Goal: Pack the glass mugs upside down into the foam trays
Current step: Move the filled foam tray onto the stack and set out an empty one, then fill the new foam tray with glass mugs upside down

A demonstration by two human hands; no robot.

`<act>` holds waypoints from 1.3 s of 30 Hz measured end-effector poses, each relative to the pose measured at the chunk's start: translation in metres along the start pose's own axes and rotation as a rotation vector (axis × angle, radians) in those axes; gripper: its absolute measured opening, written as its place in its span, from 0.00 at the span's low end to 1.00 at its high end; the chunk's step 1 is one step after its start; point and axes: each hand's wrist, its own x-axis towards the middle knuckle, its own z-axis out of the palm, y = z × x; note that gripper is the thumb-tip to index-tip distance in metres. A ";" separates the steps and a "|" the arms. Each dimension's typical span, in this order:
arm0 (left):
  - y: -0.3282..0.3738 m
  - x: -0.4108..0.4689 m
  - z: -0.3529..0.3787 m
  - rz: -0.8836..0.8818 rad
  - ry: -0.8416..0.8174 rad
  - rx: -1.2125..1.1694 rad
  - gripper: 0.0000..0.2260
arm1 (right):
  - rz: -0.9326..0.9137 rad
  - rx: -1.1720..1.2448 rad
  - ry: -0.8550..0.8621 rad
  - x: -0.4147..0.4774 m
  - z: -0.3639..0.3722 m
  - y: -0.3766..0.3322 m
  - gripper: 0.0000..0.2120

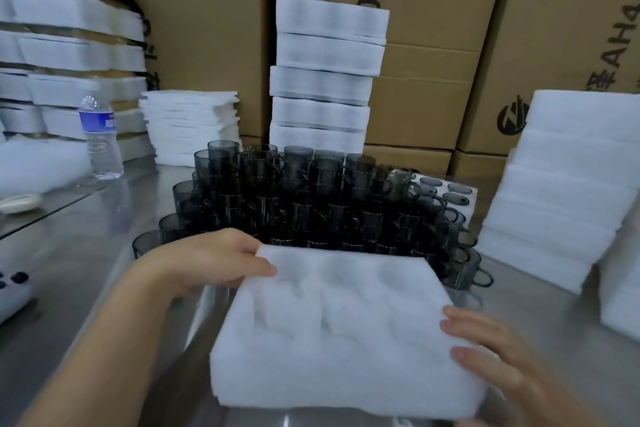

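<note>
Two hands, mine, steady a foam tray (339, 333) at a steel table (86, 253). My left hand (214, 260) pinches the far-left corner, thumb on top, while my right hand (491, 354) lays flat fingers on the right edge. Dark glass mugs (301, 204) stand stacked in tiers just behind it. Foam stacks (325, 80), a water bottle (100, 139) and cardboard cartons (433, 90) ring the table.

Soft matt foam tray (346, 329); glossy smoky glass mugs (294, 204); shiny steel counter (86, 253); matt cardboard boxes (433, 97); clear plastic bottle (102, 142).
</note>
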 end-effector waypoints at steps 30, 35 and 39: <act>-0.063 0.022 -0.035 -0.554 0.634 0.291 0.40 | 0.605 0.274 -0.392 0.107 0.026 0.018 0.10; -0.076 0.032 -0.037 -0.560 0.669 0.197 0.39 | 0.637 0.247 -0.464 0.119 0.042 0.028 0.07; -0.080 0.035 -0.039 -0.613 0.654 0.240 0.37 | 0.654 0.191 -0.561 0.127 0.049 0.029 0.10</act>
